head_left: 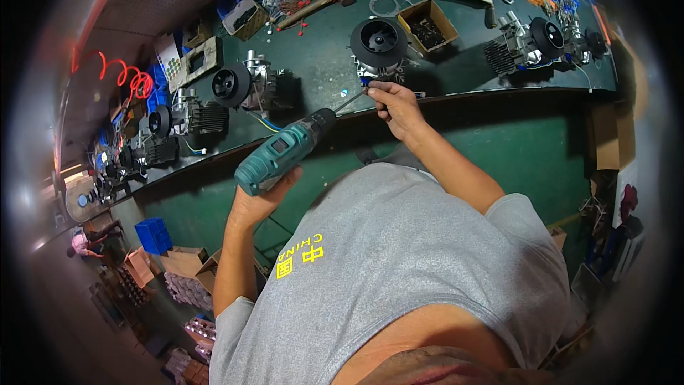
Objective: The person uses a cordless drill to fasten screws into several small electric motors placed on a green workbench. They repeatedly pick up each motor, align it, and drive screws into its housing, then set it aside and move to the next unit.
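Drill in L grip, bit aimed at approx 2 o'clock; R grip at bit tip, by fan unit's near edge.
Teal drill [279, 153] sits in L grip [265, 196], wrapped round its handle (mostly hidden); body + bit [350, 104] share 1 long axis, approx 8 to 2 o'clock. Fan unit [379, 43] is on table [313, 64], black wheel up, approx 1 o'clock from L grip and just shy of 12 from R grip [395, 105], so R is nearer. R thumb + index are close tog. at bit tip; can't tell if they pinch bit or a small part, nor if tip touches unit. Open box [445, 32] is just beside unit, approx 2 o'clock.
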Demonstrator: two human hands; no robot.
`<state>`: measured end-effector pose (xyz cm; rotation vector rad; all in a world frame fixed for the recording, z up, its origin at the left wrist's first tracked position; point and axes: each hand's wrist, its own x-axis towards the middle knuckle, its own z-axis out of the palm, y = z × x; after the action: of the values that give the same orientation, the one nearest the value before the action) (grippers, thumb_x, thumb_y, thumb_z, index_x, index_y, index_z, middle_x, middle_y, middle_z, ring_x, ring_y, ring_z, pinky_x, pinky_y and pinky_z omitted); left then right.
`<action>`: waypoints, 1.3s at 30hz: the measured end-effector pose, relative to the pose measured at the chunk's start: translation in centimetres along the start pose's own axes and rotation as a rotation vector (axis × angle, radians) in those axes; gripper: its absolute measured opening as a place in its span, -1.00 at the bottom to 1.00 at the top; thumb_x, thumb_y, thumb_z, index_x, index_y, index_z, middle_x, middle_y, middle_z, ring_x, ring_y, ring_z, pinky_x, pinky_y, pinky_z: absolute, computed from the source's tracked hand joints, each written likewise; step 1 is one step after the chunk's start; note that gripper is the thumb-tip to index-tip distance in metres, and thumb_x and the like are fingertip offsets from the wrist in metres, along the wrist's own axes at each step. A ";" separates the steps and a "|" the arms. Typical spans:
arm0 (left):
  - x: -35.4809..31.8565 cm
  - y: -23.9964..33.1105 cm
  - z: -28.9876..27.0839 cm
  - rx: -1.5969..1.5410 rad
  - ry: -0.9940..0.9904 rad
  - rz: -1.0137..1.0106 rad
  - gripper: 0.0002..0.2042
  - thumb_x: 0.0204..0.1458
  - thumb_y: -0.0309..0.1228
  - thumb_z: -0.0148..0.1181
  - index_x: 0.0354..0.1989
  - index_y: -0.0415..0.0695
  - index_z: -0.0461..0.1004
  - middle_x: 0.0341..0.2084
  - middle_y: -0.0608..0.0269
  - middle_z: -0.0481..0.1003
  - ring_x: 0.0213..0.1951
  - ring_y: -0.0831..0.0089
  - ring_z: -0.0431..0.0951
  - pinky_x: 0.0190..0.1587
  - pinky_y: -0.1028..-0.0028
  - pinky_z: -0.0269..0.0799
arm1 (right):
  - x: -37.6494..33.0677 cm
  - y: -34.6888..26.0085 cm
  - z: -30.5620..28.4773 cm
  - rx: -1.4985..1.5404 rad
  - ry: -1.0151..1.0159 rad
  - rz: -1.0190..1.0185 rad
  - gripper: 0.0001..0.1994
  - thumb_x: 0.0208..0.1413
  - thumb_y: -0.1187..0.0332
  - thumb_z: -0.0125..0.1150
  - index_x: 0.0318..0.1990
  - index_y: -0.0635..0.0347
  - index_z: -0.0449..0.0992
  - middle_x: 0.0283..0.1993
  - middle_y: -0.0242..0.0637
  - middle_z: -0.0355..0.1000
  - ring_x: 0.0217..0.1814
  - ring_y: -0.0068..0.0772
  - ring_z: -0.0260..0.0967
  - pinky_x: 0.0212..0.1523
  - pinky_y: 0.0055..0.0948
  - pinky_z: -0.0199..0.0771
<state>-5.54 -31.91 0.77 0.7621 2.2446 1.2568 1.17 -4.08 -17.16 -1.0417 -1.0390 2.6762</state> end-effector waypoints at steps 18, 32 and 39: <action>1.3 0.0 0.4 0.116 0.000 -0.031 -0.85 0.01 -0.45 0.42 -0.32 -0.22 0.59 -0.57 0.29 0.56 -0.50 0.59 0.49 -0.34 0.48 0.46 | 2.8 1.2 1.7 0.150 0.002 0.060 -0.91 0.22 0.50 0.17 -0.17 0.09 0.47 -0.16 -0.34 0.61 -0.32 -0.61 0.48 -0.50 -0.68 0.32; 7.8 5.1 -3.0 0.203 -0.254 0.026 -0.60 0.00 -0.54 0.36 0.08 -0.17 0.54 -0.12 0.14 0.61 -0.07 0.41 0.59 0.05 0.38 0.49 | 2.0 0.8 0.7 0.171 -0.003 0.059 -0.87 0.22 0.46 0.16 -0.09 0.16 0.48 -0.17 -0.31 0.59 -0.33 -0.60 0.47 -0.44 -0.64 0.38; 13.6 8.4 -4.6 0.509 -0.425 0.086 -0.65 0.02 -0.38 0.40 -0.03 -0.20 0.52 -0.21 0.09 0.60 -0.14 0.25 0.59 -0.01 0.30 0.51 | 2.7 0.6 -4.2 -0.337 0.271 -0.593 -0.85 0.08 0.41 0.34 -0.29 0.33 0.57 -0.46 -0.39 0.48 -0.47 -0.65 0.32 -0.45 -0.56 0.31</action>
<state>-16.47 -22.21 8.71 1.1899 2.1926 0.4774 1.84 -1.35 -21.29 -0.9178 -1.4833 1.8825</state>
